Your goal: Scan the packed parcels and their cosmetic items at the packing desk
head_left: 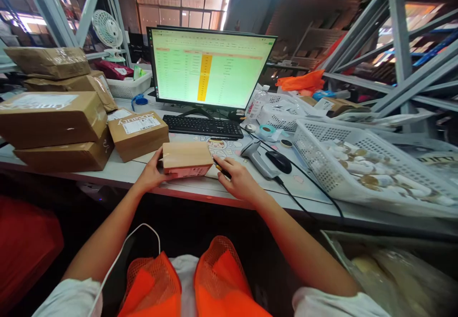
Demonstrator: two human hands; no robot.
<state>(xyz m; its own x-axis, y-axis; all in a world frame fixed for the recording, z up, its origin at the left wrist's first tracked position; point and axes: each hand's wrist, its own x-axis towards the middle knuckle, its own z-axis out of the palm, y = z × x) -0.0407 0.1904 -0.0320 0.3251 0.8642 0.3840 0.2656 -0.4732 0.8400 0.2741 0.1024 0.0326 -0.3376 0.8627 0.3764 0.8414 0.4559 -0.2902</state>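
A small cardboard box (186,156) rests near the front edge of the desk, a label on the side facing me. My left hand (153,173) grips its left end, thumb low and fingers partly behind it. At the box's right end is my right hand (236,176), closed around a slim black-and-yellow tool (219,165); its exact kind is too small to make out. Just behind the box on the left sits another labelled carton (139,133). A grey barcode scanner (260,158) lies right of my right hand, beside a black mouse (278,161).
Several cartons (53,117) are stacked at the left. A keyboard (203,125) and a lit monitor (211,69) stand behind the box. On the right, a white basket (311,159) holds many small bottles. A black cable runs across the desk's right part.
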